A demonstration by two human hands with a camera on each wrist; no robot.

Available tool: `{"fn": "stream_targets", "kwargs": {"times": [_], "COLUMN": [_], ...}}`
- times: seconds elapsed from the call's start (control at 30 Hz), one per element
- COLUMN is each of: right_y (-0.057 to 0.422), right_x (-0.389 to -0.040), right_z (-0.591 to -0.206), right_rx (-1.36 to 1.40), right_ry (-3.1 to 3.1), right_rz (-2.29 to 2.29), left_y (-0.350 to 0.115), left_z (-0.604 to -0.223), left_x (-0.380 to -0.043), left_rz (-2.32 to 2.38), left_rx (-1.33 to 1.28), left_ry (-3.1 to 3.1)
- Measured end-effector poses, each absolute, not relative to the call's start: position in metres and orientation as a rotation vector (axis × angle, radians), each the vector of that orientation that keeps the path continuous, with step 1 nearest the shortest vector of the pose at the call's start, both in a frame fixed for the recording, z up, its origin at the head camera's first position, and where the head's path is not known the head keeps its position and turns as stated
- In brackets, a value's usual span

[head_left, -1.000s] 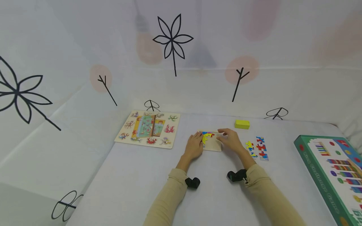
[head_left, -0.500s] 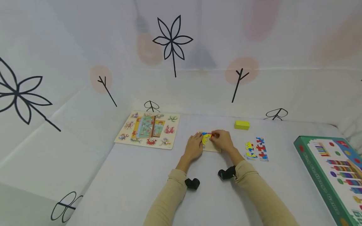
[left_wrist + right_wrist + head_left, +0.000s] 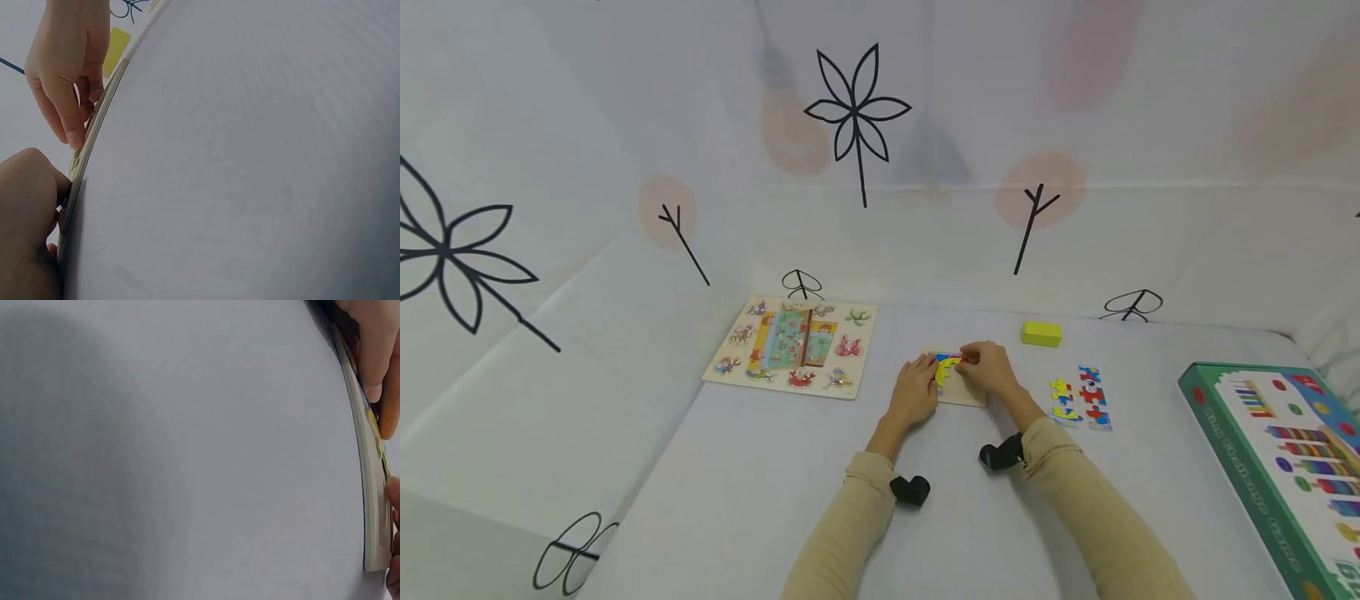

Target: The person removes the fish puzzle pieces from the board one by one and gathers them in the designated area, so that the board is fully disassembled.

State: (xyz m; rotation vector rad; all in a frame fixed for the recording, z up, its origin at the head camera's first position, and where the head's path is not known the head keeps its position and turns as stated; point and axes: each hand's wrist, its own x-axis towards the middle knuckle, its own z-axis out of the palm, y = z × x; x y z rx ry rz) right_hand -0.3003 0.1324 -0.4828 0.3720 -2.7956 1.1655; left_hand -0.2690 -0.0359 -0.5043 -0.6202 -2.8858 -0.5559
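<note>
On the table, in the head view, is a small wooden puzzle board [image 3: 962, 397] with joined yellow and blue puzzle pieces [image 3: 943, 372] along its left and far sides. My left hand [image 3: 912, 393] rests over the board's left edge; its thumb and fingers [image 3: 376, 362] press down there, as the right wrist view shows. My right hand [image 3: 991, 371] pinches a small reddish puzzle piece at the board's far side, beside the yellow ones. Thumb and index fingertips come together low over the board in the left wrist view. That piece is mostly hidden by the fingers.
Right of the board lie a strip of yellow pieces [image 3: 1063, 402] and a strip of red and blue pieces [image 3: 1093, 398]. A yellow-green block [image 3: 1041, 334] sits behind them. A sea-animal board [image 3: 822, 392] stands far left, a large green-edged box [image 3: 1232, 475] at right.
My right hand has moved left from the board's right edge onto the reddish piece, and its thumb and fingertips have closed there. The left hand has stayed on the board.
</note>
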Motion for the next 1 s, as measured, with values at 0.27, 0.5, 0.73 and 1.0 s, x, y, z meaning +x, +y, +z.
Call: {"fn": "stream_targets", "kwargs": {"times": [0.27, 0.5, 0.73, 1.0], "right_y": [0.129, 0.129, 0.142, 0.198], "right_x": [-0.301, -0.304, -0.298, -0.286], "right_z": [-0.477, -0.477, -0.479, -0.476], "right_rx": [0.430, 0.413, 0.456, 0.398], "right_ry": [-2.902, -2.907, -2.822, -2.823], "right_rz": [1.126, 1.185, 1.239, 1.172], "left_y": [-0.040, -0.038, -0.036, -0.038], "left_z": [-0.514, -0.508, -0.505, -0.505], "left_x": [-0.274, -0.271, -0.267, -0.268], "left_rz": [-0.668, -0.694, -0.559, -0.601], "left_rx": [-0.680, -0.660, -0.619, -0.636], "left_ry": [-2.809, -2.830, -2.878, -2.869]}}
